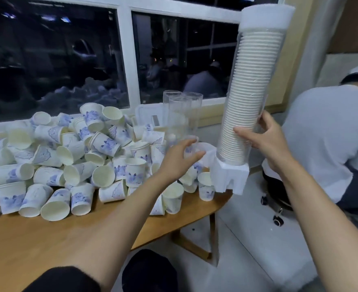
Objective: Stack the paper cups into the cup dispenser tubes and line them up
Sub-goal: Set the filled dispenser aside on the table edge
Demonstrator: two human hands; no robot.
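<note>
Now the right hand [264, 140] wraps its fingers round the full dispenser tube [252, 98], steadying it tilted at the counter [47, 239] edge — the left hand [180, 154], fingers spread wide, reaches for the 3 empty tubes [180, 114], probably to line it up beside them.

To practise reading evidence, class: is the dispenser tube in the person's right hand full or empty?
Full. Stacked cup rims fill the dispenser tube from white base to white cap; the right hand grips it.
</note>
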